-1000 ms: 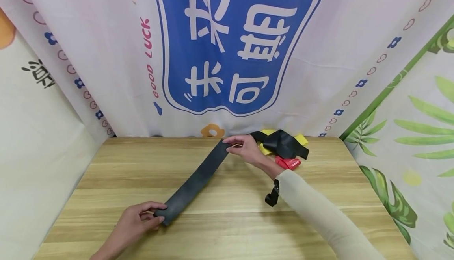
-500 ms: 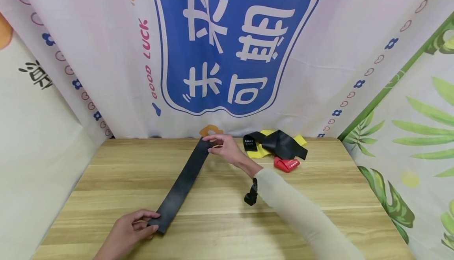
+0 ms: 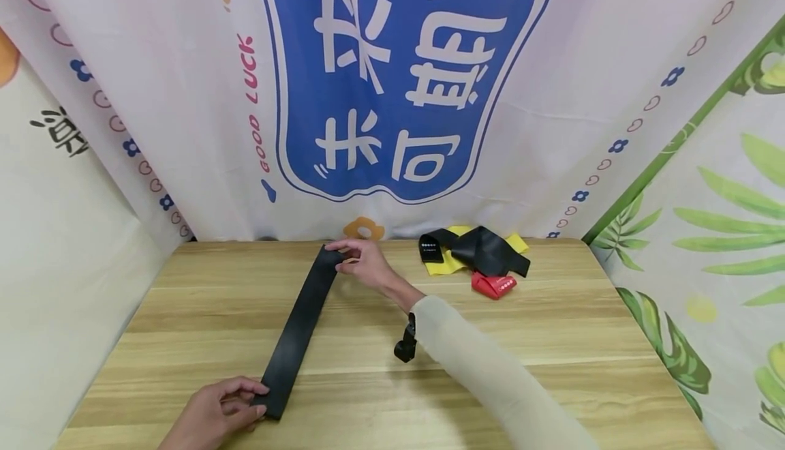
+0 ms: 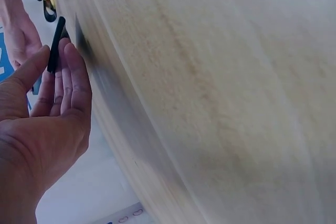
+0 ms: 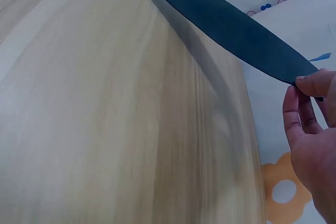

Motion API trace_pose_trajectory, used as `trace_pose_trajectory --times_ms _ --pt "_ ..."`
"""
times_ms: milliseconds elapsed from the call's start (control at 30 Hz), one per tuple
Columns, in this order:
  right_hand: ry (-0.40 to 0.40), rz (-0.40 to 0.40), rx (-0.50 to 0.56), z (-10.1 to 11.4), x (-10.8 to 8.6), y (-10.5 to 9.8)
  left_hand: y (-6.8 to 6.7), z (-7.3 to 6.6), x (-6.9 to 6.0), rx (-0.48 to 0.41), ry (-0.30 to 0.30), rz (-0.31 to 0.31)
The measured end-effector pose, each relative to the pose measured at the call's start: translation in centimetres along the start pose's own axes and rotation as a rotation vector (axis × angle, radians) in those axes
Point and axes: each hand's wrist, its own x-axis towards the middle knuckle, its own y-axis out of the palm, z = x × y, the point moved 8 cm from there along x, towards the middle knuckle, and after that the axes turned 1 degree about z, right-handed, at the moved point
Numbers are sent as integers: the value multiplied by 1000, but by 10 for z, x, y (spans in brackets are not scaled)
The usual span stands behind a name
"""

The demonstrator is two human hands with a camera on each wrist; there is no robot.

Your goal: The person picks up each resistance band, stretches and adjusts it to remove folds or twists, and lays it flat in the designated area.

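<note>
The white cloth point(image 3: 546, 95) with its blue panel hangs behind the wooden table point(image 3: 184, 313). Over the table's left half I have the dark strip point(image 3: 298, 331) stretched lengthwise between both hands — the right wrist view shows me its shadow on the wood beneath. The left hand point(image 3: 214, 409) pinches the near end between thumb and fingers, only slightly parted. The right hand point(image 3: 366, 264) pinches the far end the same way (its other fingers bend loosely). Well to the right, near the back edge, I see black bands point(image 3: 487, 252) over a yellow band point(image 3: 446, 266) — with a small red band point(image 3: 493, 285) just in front.
</note>
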Motion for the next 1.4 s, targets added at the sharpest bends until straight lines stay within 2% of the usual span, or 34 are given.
trace_pose_trajectory --times_ms 200,433,567,733,833,1033,1200,1400 --pt "-3 4 11 -5 5 15 -2 8 -3 -18 -28 36" --pt "49 16 10 -12 4 30 -2 8 -6 26 8 56" --pt "50 3 13 -13 6 33 -1 9 -6 22 40 75" --pt "35 -7 30 -17 9 41 4 13 -5 2 30 102" --pt "29 -16 25 -19 9 45 4 13 -4 9 22 99" --pt "37 -52 -34 -21 9 51 3 13 -6 49 14 91" --pt "59 -78 -45 -26 10 53 4 13 -5 50 -2 106" --pt "88 -95 -60 -30 11 54 6 12 -4 46 37 131"
